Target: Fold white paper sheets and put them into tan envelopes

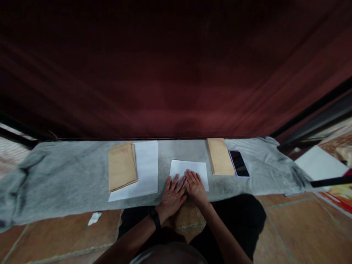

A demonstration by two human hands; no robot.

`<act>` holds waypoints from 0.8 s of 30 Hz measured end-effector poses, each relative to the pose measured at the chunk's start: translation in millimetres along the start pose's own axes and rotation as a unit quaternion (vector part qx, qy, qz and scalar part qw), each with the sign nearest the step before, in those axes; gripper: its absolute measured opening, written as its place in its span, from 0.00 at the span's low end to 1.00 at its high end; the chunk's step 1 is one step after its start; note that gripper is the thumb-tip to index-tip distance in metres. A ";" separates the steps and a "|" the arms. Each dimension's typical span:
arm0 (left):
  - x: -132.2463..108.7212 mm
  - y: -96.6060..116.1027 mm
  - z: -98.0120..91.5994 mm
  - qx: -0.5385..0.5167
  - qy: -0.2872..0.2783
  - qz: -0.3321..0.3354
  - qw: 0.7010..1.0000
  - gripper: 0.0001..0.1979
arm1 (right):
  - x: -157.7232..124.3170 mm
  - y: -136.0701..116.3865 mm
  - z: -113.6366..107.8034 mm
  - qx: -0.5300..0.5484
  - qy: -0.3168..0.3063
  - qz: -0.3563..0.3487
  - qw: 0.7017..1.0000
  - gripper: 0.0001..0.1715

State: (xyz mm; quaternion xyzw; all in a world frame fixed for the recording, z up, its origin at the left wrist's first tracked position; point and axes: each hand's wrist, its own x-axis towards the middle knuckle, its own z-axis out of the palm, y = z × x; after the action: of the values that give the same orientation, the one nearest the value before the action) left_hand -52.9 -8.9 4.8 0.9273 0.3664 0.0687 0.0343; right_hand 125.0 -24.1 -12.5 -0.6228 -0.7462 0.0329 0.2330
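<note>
A white sheet of paper point(189, 166), about half the size of the white sheets at left, lies flat in front of me; whether it is folded is too unclear to tell. My left hand point(173, 197) rests across its lower left part, fingers spread. Beside it my right hand point(196, 187) lies flat on the paper's middle, fingers outstretched and close together. The two hands nearly meet at the fingertips. Neither hand grips anything. Beneath the hands, part of the paper is hidden.
Brown envelopes point(122, 167) lie over white paper sheets point(148, 168) at left. More brown envelopes point(220, 157) and a phone point(239, 164) sit at right. Grey cloth point(68, 176) covers the narrow surface, with a dark red panel point(176, 91) behind. A white scrap point(95, 218) is on the tiled floor.
</note>
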 end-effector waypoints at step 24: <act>75.5 -9.1 11.0 -0.028 0.030 -0.020 0.999 0.29 | -51.3 -10.3 -20.9 0.006 0.016 -0.011 1.000 0.26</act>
State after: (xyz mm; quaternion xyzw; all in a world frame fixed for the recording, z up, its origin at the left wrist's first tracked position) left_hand -2.8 49.2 0.6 0.9161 0.3834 0.1061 0.0503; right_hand 129.7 -80.0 -6.2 -0.6139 -0.7487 0.0245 0.2489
